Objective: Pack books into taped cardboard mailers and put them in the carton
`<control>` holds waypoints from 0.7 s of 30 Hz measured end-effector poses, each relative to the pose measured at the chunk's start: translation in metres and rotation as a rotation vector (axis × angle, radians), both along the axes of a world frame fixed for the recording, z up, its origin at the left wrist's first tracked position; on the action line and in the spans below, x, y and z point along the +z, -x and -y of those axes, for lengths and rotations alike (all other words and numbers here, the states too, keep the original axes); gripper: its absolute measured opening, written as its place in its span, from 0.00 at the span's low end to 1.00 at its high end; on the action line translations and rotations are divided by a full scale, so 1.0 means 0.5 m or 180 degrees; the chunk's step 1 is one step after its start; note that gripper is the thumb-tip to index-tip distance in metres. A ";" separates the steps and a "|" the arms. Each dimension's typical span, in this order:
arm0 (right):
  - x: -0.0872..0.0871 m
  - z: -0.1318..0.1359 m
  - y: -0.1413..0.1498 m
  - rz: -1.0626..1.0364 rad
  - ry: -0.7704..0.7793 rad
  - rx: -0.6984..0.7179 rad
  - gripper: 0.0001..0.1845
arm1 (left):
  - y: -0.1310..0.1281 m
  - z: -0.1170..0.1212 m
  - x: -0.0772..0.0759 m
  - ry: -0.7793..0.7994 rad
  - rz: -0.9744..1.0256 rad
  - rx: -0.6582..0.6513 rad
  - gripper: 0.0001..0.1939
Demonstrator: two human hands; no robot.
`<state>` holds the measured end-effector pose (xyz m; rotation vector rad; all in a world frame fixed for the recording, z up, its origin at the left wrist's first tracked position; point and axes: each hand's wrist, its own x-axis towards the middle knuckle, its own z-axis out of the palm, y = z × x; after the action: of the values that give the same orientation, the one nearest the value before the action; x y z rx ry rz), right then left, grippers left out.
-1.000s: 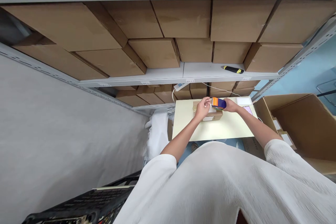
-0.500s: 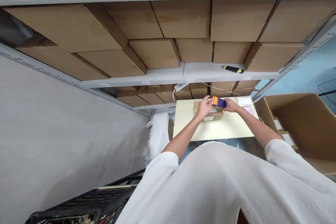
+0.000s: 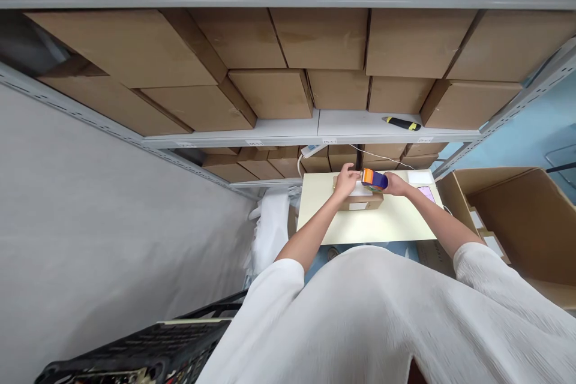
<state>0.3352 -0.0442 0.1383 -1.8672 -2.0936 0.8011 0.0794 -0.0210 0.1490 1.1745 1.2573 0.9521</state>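
Observation:
A small cardboard box [image 3: 366, 202] with white labels lies on the pale yellow table. My right hand [image 3: 395, 183] is closed around the dark blue end of a blue and orange tape dispenser [image 3: 375, 179], which is held over the right part of the box. On the box's left side, my left hand [image 3: 345, 182] has its fingers bent together towards the dispenser's orange end. What those fingers pinch, if anything, is too small to make out. The far side of the box is partly hidden by my left hand.
A grey shelf [image 3: 288, 127] full of cardboard boxes overhangs the table [image 3: 400, 222], with a black and yellow utility knife [image 3: 402, 123] on it. A phone [image 3: 426, 194] lies at the table's right. Beside it stands a large open carton [image 3: 522, 216]. A black crate [image 3: 135, 342] is lower left.
The camera view has shifted slightly, so the shelf appears lower. My left hand has moved a little left, and the tape dispenser stays over the box in my right hand.

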 end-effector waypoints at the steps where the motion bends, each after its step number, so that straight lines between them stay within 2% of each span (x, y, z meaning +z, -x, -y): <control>1: -0.001 0.000 0.001 0.0011 -0.0015 0.0010 0.22 | 0.003 -0.002 -0.002 0.0022 -0.0051 0.0042 0.24; 9: 0.002 0.010 0.011 0.0041 -0.0089 0.0074 0.23 | 0.008 0.004 -0.029 0.0218 -0.0617 0.0495 0.25; 15: 0.022 0.024 0.036 -0.0427 0.0013 -0.0009 0.20 | 0.020 0.004 -0.045 0.0363 -0.0529 0.0744 0.27; 21: 0.043 0.023 0.059 -0.0327 0.0115 0.0030 0.19 | 0.043 0.002 -0.061 0.0496 -0.0388 0.0843 0.29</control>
<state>0.3055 -0.0558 0.1597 -1.7949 -2.0402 0.9225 0.0581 -0.0222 0.1185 0.9714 1.5848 0.9651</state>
